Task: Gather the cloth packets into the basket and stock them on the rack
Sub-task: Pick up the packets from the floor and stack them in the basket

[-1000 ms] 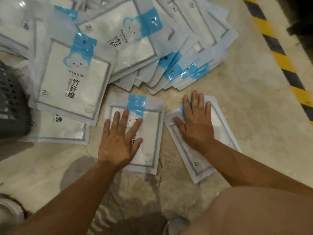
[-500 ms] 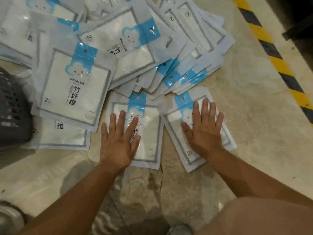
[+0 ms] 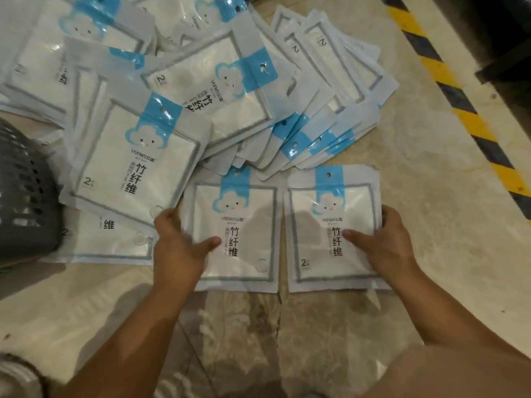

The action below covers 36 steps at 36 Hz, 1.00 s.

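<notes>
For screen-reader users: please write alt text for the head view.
The left-hand grip holds the left packet and the right-hand grip the right packet by their outer edges, side by side on a stone floor. Behind them sprawls a pile of identical packets; a grey basket sits at left.

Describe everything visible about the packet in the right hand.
The right packet is a white plastic pouch with a grey frame, a blue header with a hang hole, a cloud face, black characters and a 2 at lower left. It lies flat on the floor, header away, apart from the left packet. The right hand grips its right edge, thumb on top.
</notes>
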Available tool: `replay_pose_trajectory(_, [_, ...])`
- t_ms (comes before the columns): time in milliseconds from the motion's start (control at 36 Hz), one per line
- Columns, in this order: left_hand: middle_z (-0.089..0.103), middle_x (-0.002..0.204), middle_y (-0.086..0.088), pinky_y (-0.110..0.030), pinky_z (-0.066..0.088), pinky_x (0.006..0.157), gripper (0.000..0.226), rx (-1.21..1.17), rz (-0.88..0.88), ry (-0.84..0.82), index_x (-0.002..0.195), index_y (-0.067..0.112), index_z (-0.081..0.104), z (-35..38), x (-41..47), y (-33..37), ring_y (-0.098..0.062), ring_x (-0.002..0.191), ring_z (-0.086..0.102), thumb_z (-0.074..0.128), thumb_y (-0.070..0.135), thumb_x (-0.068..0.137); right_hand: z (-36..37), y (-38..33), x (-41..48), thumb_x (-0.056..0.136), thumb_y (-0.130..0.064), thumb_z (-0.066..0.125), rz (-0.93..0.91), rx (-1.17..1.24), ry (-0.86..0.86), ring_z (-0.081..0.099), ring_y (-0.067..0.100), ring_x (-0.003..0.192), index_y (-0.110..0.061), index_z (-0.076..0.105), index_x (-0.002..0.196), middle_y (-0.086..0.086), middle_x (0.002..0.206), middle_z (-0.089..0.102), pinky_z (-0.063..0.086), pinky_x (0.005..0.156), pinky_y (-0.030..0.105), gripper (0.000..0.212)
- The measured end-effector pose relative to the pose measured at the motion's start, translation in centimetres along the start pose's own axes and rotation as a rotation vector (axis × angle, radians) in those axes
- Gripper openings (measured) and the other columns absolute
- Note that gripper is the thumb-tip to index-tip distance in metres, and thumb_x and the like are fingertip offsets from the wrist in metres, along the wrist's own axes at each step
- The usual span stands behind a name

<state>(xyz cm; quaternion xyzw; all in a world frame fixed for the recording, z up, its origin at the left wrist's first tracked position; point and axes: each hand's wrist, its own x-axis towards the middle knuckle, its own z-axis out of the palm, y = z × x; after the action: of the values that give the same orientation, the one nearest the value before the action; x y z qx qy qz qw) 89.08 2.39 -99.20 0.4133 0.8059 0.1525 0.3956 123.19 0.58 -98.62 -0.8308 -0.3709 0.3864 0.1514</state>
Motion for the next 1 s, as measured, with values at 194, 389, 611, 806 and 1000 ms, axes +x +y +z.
replay_pose_trajectory(194, [0.056, 0.072, -0.007, -0.028, 0.038, 0.053, 0.025, 0.083, 0.159, -0.114, 0.082, 0.017, 0.04, -0.9, -0.9, -0.5, -0.026, 0.067, 0.057, 0.056, 0.024, 0.1, -0.4, 1.6, -0.7, 0.097, -0.018, 0.064, -0.096, 0.372, -0.126, 0.073, 0.009, 0.085, -0.031, 0.068, 0.107, -0.01, 0.096, 0.077, 0.058, 0.075, 0.028, 0.017])
replay_pose_trajectory(389, [0.05, 0.057, 0.007, -0.015, 0.034, 0.047, 0.028, -0.021, 0.32, -0.028, 0.078, 0.017, 0.037, -2.1, -3.3, 0.4, -0.003, 0.052, 0.05, 0.053, 0.017, 0.1, 0.3, -2.3, -2.2, 0.1, -0.025, 0.059, -0.255, 0.33, -0.055, 0.068, 0.003, 0.079, -0.026, 0.065, 0.099, -0.011, 0.09, 0.075, 0.053, 0.072, 0.024, 0.006])
replay_pose_trajectory(611, [0.049, 0.067, 0.008, -0.012, 0.034, 0.051, 0.027, -0.176, 0.424, 0.194, 0.079, 0.021, 0.039, -6.6, -1.6, 8.6, 0.007, 0.061, 0.05, 0.054, 0.023, 0.102, -2.6, -12.9, -0.8, 0.101, -0.029, 0.058, -0.445, 0.335, 0.066, 0.059, 0.0, 0.068, -0.019, 0.061, 0.094, -0.008, 0.083, 0.07, 0.047, 0.06, 0.017, 0.012])
replay_pose_trajectory(806, [0.051, 0.072, 0.009, -0.018, 0.036, 0.057, 0.019, -0.289, 0.609, 0.359, 0.091, 0.016, 0.044, -12.9, 0.5, 16.4, 0.009, 0.065, 0.05, 0.045, 0.034, 0.094, -6.2, -23.1, -1.1, 0.102, -0.035, 0.056, -0.623, 0.328, 0.169, 0.061, 0.003, 0.077, -0.015, 0.06, 0.103, -0.004, 0.09, 0.067, 0.048, 0.067, 0.025, 0.02])
replay_pose_trajectory(1000, [0.051, 0.074, 0.012, -0.006, 0.034, 0.057, 0.011, -0.396, 0.815, 0.537, 0.093, 0.016, 0.046, -20.6, -0.6, 23.7, 0.014, 0.069, 0.052, 0.049, 0.018, 0.103, -10.6, -33.6, -4.0, 0.102, -0.036, 0.055, -0.832, 0.416, 0.236, 0.061, -0.005, 0.083, -0.032, 0.058, 0.107, -0.017, 0.093, 0.066, 0.046, 0.067, 0.011, 0.007])
